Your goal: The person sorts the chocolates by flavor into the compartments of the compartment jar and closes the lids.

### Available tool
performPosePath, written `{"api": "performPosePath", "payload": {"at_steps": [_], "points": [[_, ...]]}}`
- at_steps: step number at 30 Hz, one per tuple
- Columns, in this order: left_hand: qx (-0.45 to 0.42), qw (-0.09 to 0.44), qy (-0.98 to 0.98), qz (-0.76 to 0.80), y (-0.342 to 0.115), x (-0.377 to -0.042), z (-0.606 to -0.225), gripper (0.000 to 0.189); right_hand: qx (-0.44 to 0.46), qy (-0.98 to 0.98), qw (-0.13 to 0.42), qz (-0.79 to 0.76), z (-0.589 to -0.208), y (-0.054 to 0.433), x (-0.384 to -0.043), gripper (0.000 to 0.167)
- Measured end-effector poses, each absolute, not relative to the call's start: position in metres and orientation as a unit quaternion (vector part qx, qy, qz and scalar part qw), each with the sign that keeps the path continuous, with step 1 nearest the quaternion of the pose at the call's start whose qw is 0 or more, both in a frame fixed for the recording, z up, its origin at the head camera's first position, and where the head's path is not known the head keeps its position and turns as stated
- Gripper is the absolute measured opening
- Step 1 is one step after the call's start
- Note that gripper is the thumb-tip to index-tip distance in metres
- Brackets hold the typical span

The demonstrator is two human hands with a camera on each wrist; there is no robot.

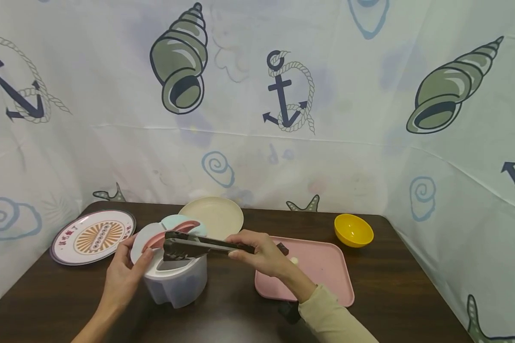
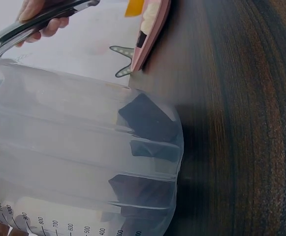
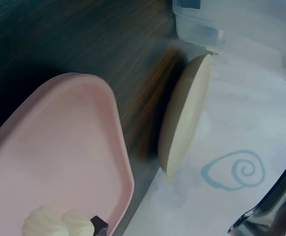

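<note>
My left hand [image 1: 124,274] holds the lid of a translucent storage container [image 1: 178,286], thumb in front and fingers behind its left edge. The lid has white and light blue sections and a pink handle [image 1: 154,241]; an opening shows at its front. Several dark pieces [image 2: 147,118] lie at the bottom of the container, seen through its wall. My right hand [image 1: 257,252] grips tongs [image 1: 197,245], their heads over the container's lid and opening. In the left wrist view, the right hand's fingers [image 2: 49,27] curl round the tongs.
Right of the container lies a pink tray [image 1: 326,269] with white swirled pieces [image 3: 44,223] and a dark piece [image 3: 99,226]. A yellow bowl [image 1: 354,231] stands behind it at right. A cream plate [image 1: 223,214] is behind the container; a printed white plate [image 1: 68,255] lies left.
</note>
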State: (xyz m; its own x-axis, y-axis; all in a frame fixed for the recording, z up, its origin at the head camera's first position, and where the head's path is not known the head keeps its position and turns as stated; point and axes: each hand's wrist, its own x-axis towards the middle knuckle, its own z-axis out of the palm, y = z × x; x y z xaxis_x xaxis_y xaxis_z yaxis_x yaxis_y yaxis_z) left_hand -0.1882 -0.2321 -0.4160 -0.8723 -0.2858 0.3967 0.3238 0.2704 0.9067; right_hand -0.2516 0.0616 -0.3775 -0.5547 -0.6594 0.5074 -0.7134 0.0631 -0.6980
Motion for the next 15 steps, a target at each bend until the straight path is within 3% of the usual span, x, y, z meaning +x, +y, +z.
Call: {"api": "performPosePath", "payload": {"at_steps": [15], "points": [[-0.008, 0.253, -0.765, -0.592, -0.2320, -0.1876, -0.4154, 0.039, 0.436, -0.748, -0.006, 0.500, -0.3821, 0.0684, -0.2493, 0.033]]}}
